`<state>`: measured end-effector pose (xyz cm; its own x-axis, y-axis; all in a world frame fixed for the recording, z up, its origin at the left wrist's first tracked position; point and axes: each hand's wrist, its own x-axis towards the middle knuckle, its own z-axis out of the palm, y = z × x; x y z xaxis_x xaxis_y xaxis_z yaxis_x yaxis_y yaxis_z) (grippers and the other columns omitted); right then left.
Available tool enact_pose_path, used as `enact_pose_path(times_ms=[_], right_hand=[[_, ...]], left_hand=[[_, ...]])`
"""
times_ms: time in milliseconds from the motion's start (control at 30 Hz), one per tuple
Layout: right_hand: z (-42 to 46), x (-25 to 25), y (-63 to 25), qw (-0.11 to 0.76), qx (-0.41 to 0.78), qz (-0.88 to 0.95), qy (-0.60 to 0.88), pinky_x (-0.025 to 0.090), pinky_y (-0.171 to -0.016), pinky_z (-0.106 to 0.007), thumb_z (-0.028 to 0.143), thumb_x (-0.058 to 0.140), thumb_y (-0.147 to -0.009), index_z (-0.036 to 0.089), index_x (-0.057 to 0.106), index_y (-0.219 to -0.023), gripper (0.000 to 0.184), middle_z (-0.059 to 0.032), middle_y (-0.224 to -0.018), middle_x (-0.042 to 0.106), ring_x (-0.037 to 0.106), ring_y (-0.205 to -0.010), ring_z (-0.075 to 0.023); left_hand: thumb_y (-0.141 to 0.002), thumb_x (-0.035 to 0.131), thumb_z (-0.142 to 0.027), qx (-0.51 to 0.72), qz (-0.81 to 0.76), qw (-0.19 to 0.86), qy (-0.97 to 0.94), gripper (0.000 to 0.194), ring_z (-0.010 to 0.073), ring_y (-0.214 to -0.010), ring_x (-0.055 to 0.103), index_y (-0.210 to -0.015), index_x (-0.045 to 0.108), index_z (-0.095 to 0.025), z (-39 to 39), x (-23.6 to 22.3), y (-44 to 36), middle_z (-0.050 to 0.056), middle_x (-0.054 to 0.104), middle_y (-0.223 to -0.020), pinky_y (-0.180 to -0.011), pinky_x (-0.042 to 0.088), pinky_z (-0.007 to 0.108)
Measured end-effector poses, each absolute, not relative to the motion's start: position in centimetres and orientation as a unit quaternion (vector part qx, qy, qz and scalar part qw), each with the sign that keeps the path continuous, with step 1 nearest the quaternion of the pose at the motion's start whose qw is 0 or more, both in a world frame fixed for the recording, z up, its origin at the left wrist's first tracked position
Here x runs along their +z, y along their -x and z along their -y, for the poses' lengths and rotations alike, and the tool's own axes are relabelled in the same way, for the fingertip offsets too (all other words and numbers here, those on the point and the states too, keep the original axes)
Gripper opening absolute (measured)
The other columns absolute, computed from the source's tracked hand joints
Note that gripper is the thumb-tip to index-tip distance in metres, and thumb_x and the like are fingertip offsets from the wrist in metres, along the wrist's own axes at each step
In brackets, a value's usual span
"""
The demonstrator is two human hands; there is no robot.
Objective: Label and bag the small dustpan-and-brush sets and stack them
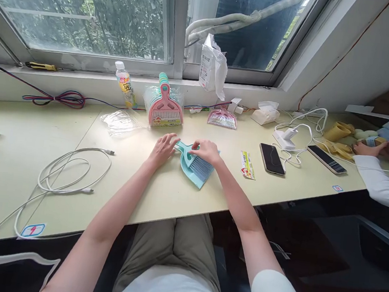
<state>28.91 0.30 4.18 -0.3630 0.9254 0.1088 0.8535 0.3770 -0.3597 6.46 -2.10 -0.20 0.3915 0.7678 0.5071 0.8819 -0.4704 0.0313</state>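
Observation:
A small teal dustpan (185, 170) lies on the table in front of me, its handle pointing to the upper left. A matching hand brush (202, 168) with grey bristles rests inside the pan. My left hand (163, 150) is closed at the end of the dustpan handle, its fingertips partly hidden. My right hand (207, 151) pinches the brush near its top, thumb and fingers together, covering part of it. To the right of the pan lies a printed yellow-green label card (247, 165).
Behind stand nested dustpan sets (166, 105), a bottle (126, 84), crumpled plastic (120, 122) and another pink set (222, 118). A white cable (66, 190) coils at left. Phones (272, 158), a charger (285, 138) and a tissue pack (265, 113) lie right, near another person's hands (373, 148).

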Motion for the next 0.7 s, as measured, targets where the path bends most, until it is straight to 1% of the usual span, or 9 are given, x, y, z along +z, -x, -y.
enact_pose_path(times_ms=[67,167,300,400,600,700], right_hand=[[-0.1,4.2,-28.7,0.153,0.138,0.822,0.531,0.042,-0.073,-0.025,0.045,0.074,-0.078,0.027,0.072,-0.086,0.02,0.0029,-0.096,0.075,0.066,-0.09,-0.0175],[0.3,4.4,-28.2,0.157,0.145,0.828,0.518,0.041,-0.073,-0.025,0.043,0.073,-0.079,0.027,0.072,-0.085,0.018,0.0034,-0.096,0.075,0.066,-0.09,-0.0167],[0.6,4.6,-28.2,0.15,0.142,0.835,0.511,0.041,-0.072,-0.024,0.044,0.074,-0.078,0.027,0.071,-0.086,0.02,0.0037,-0.097,0.075,0.066,-0.091,-0.0163],[0.9,4.8,-28.3,0.134,0.126,0.84,0.511,0.039,-0.07,-0.024,0.045,0.075,-0.075,0.026,0.071,-0.085,0.022,0.0034,-0.091,0.075,0.066,-0.086,-0.0161],[1.7,5.6,-28.1,0.106,0.142,0.855,0.487,0.037,-0.068,-0.024,0.043,0.072,-0.076,0.026,0.072,-0.082,0.018,0.0038,-0.089,0.074,0.065,-0.084,-0.0157],[2.0,5.5,-27.8,0.092,0.122,0.854,0.498,0.037,-0.068,-0.025,0.041,0.071,-0.077,0.025,0.071,-0.081,0.017,0.0019,-0.089,0.074,0.065,-0.085,-0.0171]], left_hand=[[-0.085,0.05,-0.009,-0.221,0.487,0.131,0.835,0.045,0.0299,-0.125,0.049,-0.128,0.055,-0.021,2.0,-0.2,-6.5,0.014,0.054,-0.136,-0.102,0.04,0.045],[-0.086,0.048,-0.01,-0.221,0.473,0.13,0.843,0.043,0.0298,-0.124,0.05,-0.127,0.057,-0.021,2.0,-0.3,-6.5,0.015,0.056,-0.134,-0.103,0.039,0.046],[-0.086,0.049,-0.011,-0.238,0.475,0.114,0.839,0.043,0.03,-0.121,0.053,-0.127,0.058,-0.023,2.2,-0.3,-6.5,0.014,0.058,-0.132,-0.102,0.04,0.047],[-0.086,0.05,-0.011,-0.233,0.469,0.096,0.847,0.042,0.0294,-0.12,0.054,-0.125,0.059,-0.022,2.4,-0.1,-6.5,0.013,0.059,-0.131,-0.101,0.041,0.045],[-0.086,0.048,-0.01,-0.233,0.478,0.083,0.843,0.039,0.028,-0.119,0.055,-0.123,0.059,-0.02,2.2,-0.2,-6.5,0.013,0.061,-0.126,-0.1,0.041,0.042],[-0.085,0.051,-0.009,-0.233,0.471,0.081,0.847,0.041,0.0284,-0.118,0.056,-0.124,0.059,-0.019,2.0,-0.4,-6.4,0.013,0.061,-0.126,-0.099,0.043,0.043]])
